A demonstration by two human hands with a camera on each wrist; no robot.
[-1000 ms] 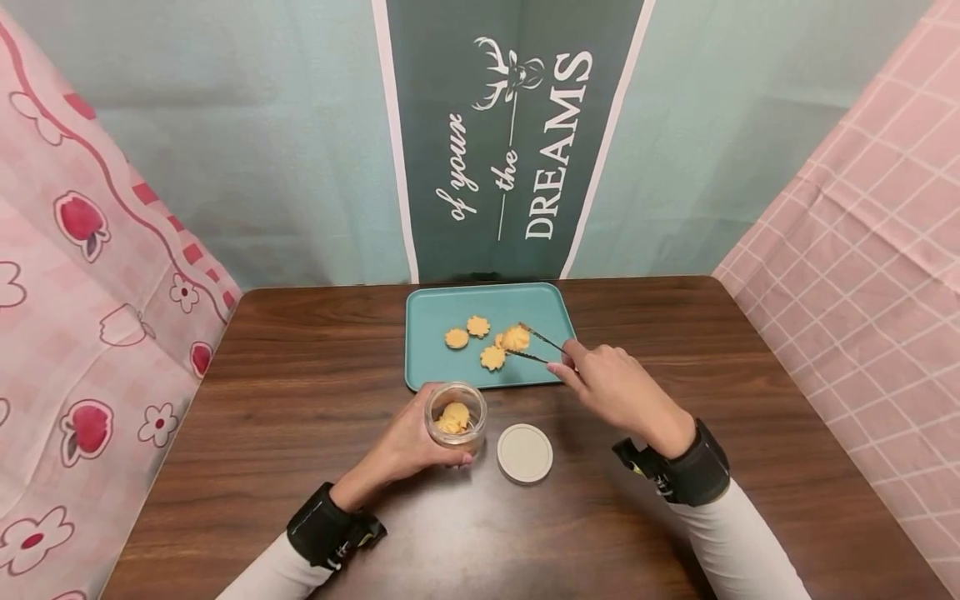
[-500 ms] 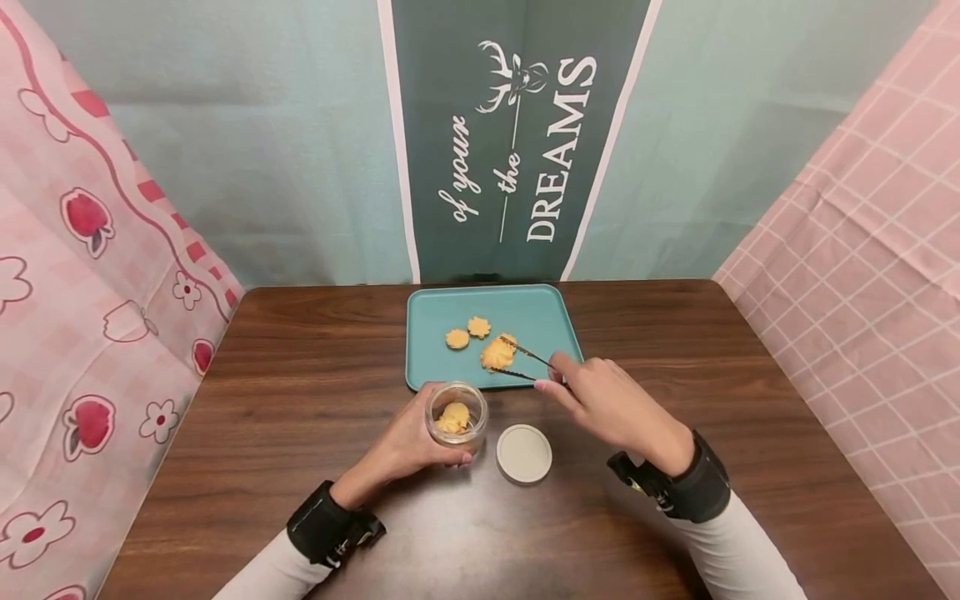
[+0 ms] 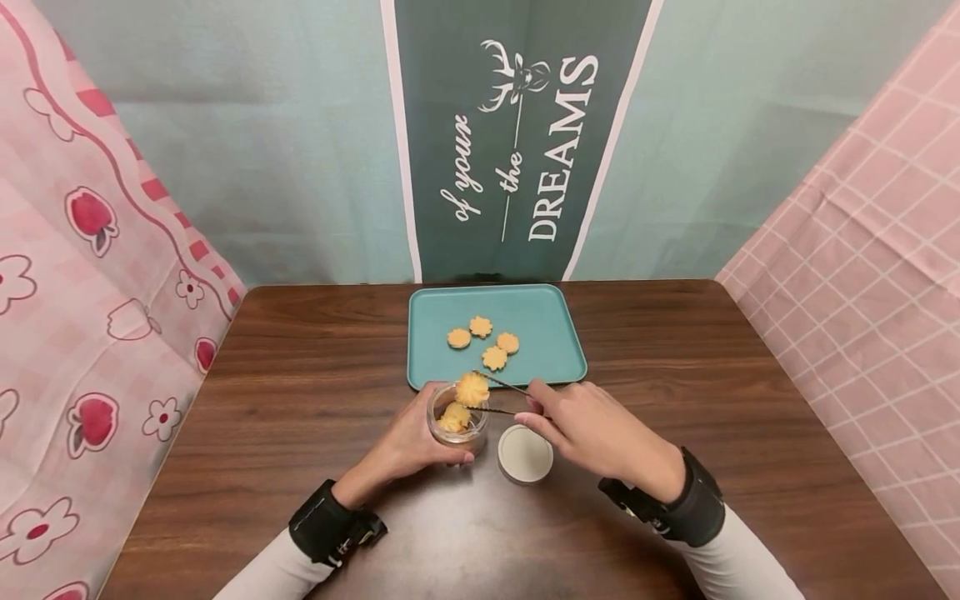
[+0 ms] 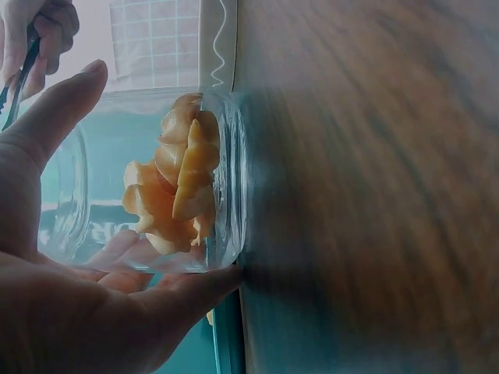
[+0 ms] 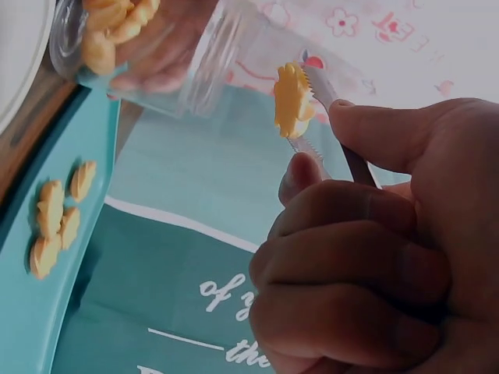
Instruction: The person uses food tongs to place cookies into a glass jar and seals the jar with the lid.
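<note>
**A cookie comes over to the jar**

A second ago we see the tongs down on the teal tray, pinching a cookie next to the others. Half a second ago the cookie is lifted and on its way toward us. Now the cookie is off the tray and sits right above the mouth of the glass jar. Four cookies stay behind on the tray. The jar, the lid and the tray stay in their same spots.

Our right hand reaches across to the left, over the white lid that lies flat on the brown table. Its thumb and fingers curl round the thin metal tongs and squeeze them. In the right wrist view the two toothed tips press on both sides of the cookie, and the cookie stands on its edge.

Our left hand wraps round the jar from the left side and holds it standing on the table, just in front of the tray. In the left wrist view the thumb lies along one side of the glass and the fingers along the other. Some cookies are already piled at the bottom of the jar.

Both arms have white sleeves and black wrist bands.
</note>
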